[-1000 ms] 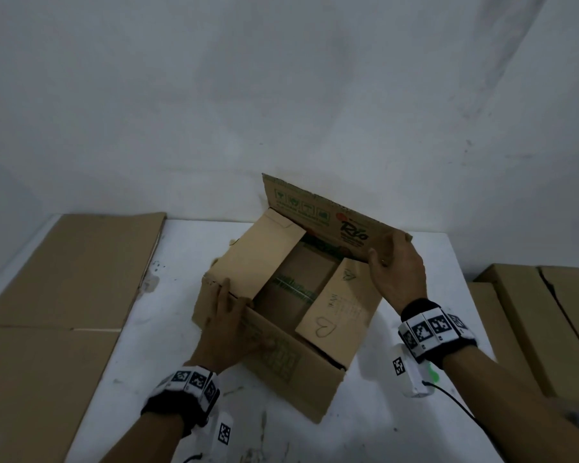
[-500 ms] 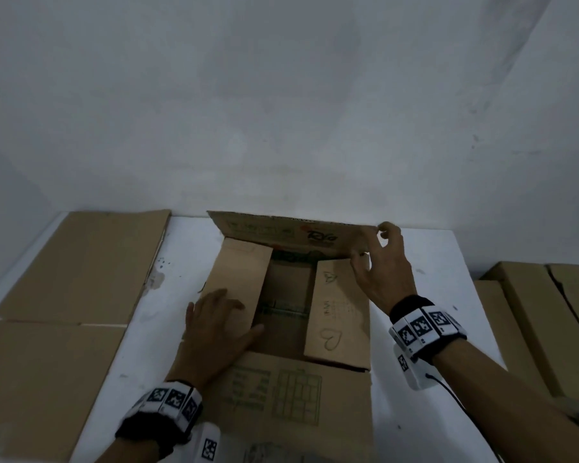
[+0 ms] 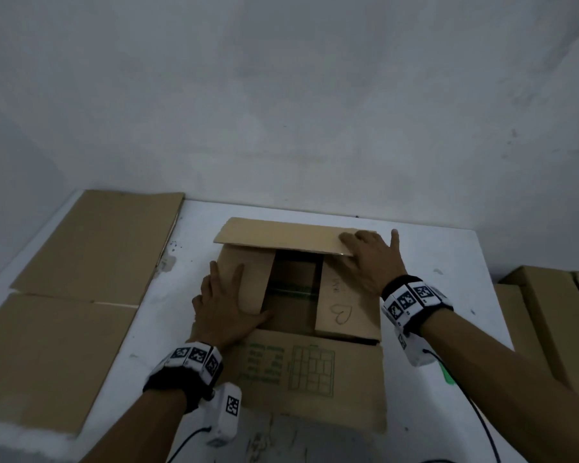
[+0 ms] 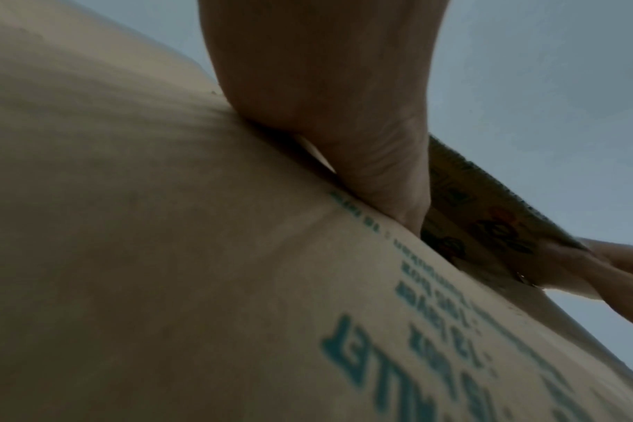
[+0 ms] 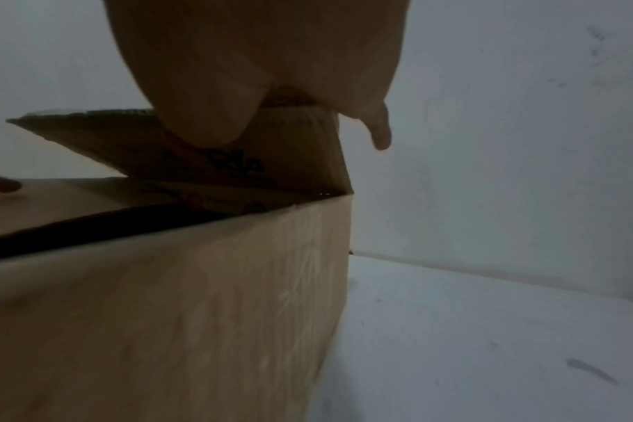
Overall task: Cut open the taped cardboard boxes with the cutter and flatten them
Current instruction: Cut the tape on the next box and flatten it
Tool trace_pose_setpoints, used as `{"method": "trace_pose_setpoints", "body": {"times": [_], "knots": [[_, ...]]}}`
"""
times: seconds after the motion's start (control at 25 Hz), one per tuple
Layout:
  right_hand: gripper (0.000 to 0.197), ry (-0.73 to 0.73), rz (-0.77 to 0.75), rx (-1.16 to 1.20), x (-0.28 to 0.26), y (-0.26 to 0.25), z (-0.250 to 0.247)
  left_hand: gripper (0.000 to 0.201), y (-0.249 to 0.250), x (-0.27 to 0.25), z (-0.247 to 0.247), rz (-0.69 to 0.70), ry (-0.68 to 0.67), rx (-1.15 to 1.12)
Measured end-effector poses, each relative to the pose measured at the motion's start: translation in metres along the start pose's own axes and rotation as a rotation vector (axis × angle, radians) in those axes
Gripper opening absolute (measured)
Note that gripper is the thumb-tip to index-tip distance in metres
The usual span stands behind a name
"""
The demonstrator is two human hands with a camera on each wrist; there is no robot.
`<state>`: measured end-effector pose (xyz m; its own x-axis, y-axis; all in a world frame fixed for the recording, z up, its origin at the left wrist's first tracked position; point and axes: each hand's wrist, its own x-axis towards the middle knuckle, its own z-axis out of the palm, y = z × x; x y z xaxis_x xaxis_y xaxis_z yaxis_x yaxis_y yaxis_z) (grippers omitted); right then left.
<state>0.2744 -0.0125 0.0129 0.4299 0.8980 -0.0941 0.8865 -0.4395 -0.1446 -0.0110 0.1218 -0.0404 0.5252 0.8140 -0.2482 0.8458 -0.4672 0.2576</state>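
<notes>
Box (image 3: 310, 372) sits on the white table (image 3: 448, 262) directly under both my palms, upright, top seam already cut: all four top flaps are free.

My left hand (image 3: 228, 305) lies flat, fingers straight, on the left inner flap (image 3: 248, 279), pressing it down; it grasps nothing. My right hand (image 3: 370, 259) rests with fingers extended on the near right corner of the far flap (image 3: 281, 235), thumb appearing to tuck under its edge in the right wrist view; whether that counts as a pinch I cannot tell for certain. Between my hands, the right inner flap (image 3: 345, 295), with a pen-drawn heart, lies down. The near flap (image 3: 311, 365), green print, hangs toward me below my left wrist.

Progress, judged: this box is opened but not collapsed; walls stand square in the right wrist view. Flattened sheets (image 3: 91, 248) lie well out past my left hand, so some boxes look finished. More boxes (image 3: 548, 315) stand beyond my right forearm; status of their tape unreadable.

Not visible: the cutter, in any view. The box's bottom seam is hidden. A band shows inside the box floor, possibly tape; too dim to confirm. The left wrist view is mostly blurred cardboard.
</notes>
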Motion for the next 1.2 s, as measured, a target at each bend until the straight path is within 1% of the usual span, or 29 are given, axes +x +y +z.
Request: {"method": "trace_pose_setpoints", "body": {"times": [0.04, 0.08, 0.16, 0.2, 0.28, 0.36, 0.44, 0.48, 0.52, 0.56, 0.64, 0.68, 0.72, 0.8, 0.84, 0.88, 0.92, 0.96, 1.04, 1.08, 1.12, 1.16, 1.2], "knots": [[0.083, 0.001, -0.004, 0.022, 0.004, 0.002, -0.008, 0.121, -0.001, 0.001, 0.001, 0.004, 0.005, 0.005], [0.078, 0.015, -0.013, 0.024, 0.011, 0.004, -0.017, 0.119, -0.003, 0.003, 0.002, 0.008, 0.011, 0.002], [0.058, 0.091, -0.029, 0.077, 0.029, 0.012, -0.04, 0.115, -0.005, 0.003, 0.004, 0.02, 0.027, -0.007], [0.058, 0.123, -0.015, 0.123, 0.042, 0.017, -0.049, 0.114, -0.007, 0.002, 0.005, 0.022, 0.032, -0.002], [0.067, 0.154, 0.062, 0.191, 0.066, 0.027, -0.068, 0.113, -0.009, -0.001, 0.007, 0.028, 0.036, 0.031], [0.067, 0.18, 0.147, 0.205, 0.085, 0.037, -0.071, 0.112, -0.01, -0.005, 0.006, 0.036, 0.026, 0.045], [0.061, 0.195, 0.263, 0.19, 0.092, 0.043, -0.058, 0.112, -0.009, -0.008, 0.004, 0.034, 0.024, 0.016], [0.061, 0.21, 0.292, 0.201, 0.092, 0.043, -0.046, 0.111, -0.008, -0.009, 0.002, 0.032, 0.019, 0.008], [0.06, 0.239, 0.291, 0.209, 0.09, 0.042, -0.033, 0.111, -0.006, -0.009, 0.001, 0.03, 0.013, 0.016], [0.053, 0.256, 0.265, 0.193, 0.085, 0.04, -0.019, 0.111, -0.005, -0.009, 0.0, 0.03, 0.011, 0.033], [0.028, 0.222, 0.196, 0.167, 0.079, 0.038, 0.011, 0.112, -0.003, -0.007, -0.001, 0.026, 0.01, 0.061], [0.025, 0.178, 0.194, 0.203, 0.075, 0.04, 0.022, 0.112, -0.003, -0.007, 0.0, 0.023, 0.009, 0.071], [0.03, 0.125, 0.219, 0.271, 0.072, 0.042, 0.028, 0.112, -0.001, -0.006, 0.0, 0.019, 0.01, 0.078], [0.041, -0.028, 0.285, 0.432, 0.068, 0.05, 0.03, 0.112, 0.001, -0.006, -0.001, 0.014, 0.014, 0.085], [0.046, -0.11, 0.297, 0.46, 0.067, 0.053, 0.028, 0.112, 0.002, -0.006, -0.001, 0.012, 0.014, 0.087], [0.048, -0.17, 0.287, 0.44, 0.064, 0.055, 0.024, 0.112, 0.002, -0.006, -0.001, 0.012, 0.013, 0.091], [0.047, -0.169, 0.255, 0.384, 0.062, 0.056, 0.02, 0.112, 0.002, -0.006, -0.001, 0.013, 0.01, 0.095], [0.046, -0.088, 0.228, 0.322, 0.056, 0.053, 0.016, 0.113, 0.002, -0.006, -0.001, 0.013, 0.009, 0.094], [0.04, 0.219, 0.167, 0.279, 0.032, 0.034, 0.01, 0.114, 0.002, -0.006, -0.001, 0.011, 0.009, 0.097], [0.038, 0.33, 0.158, 0.305, 0.015, 0.019, 0.008, 0.114, 0.002, -0.006, -0.001, 0.01, 0.005, 0.105], [0.041, 0.348, 0.167, 0.352, -0.003, 0.002, 0.008, 0.115, 0.002, -0.006, -0.001, 0.011, -0.001, 0.111], [0.05, 0.275, 0.203, 0.407, -0.021, -0.015, 0.011, 0.115, 0.002, -0.006, -0.001, 0.012, -0.007, 0.115], [0.066, 0.152, 0.256, 0.449, -0.037, -0.03, 0.016, 0.115, 0.002, -0.005, -0.002, 0.017, -0.012, 0.118]]}}
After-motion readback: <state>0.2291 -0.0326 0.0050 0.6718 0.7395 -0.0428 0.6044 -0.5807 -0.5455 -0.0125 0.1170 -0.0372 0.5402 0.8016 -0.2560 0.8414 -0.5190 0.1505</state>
